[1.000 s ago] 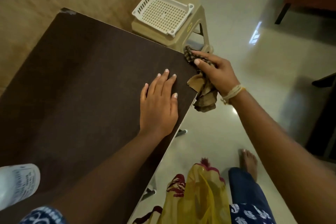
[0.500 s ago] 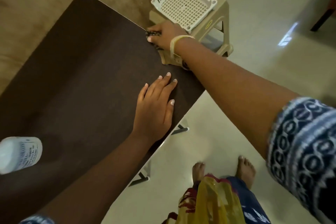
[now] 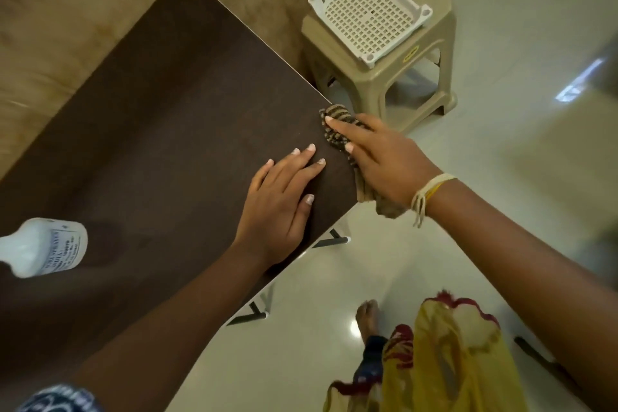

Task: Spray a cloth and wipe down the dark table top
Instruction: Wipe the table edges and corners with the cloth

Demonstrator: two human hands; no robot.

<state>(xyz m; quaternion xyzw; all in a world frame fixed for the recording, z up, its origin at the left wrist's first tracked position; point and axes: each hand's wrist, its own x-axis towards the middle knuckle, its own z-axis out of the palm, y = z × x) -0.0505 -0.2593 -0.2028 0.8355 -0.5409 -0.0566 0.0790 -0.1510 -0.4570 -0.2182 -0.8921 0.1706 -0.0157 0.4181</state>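
The dark brown table top [image 3: 160, 130] fills the left half of the view. My left hand [image 3: 279, 204] lies flat on it near its right edge, fingers straight. My right hand [image 3: 381, 160] grips a brown striped cloth [image 3: 336, 125] and holds it against the table's right corner, with part of the cloth hanging below the edge. A white spray bottle [image 3: 45, 246] stands on the table at the far left, away from both hands.
A beige plastic stool [image 3: 421, 77] carrying a white perforated tray [image 3: 369, 8] stands just beyond the table's right corner. Glossy pale floor tiles [image 3: 501, 177] spread to the right. My bare foot [image 3: 366, 314] and yellow clothing [image 3: 448, 354] are below.
My right hand has pulled the cloth back along the table's far edge, from beside the stool to the right corner. My left hand stays flat on the table.
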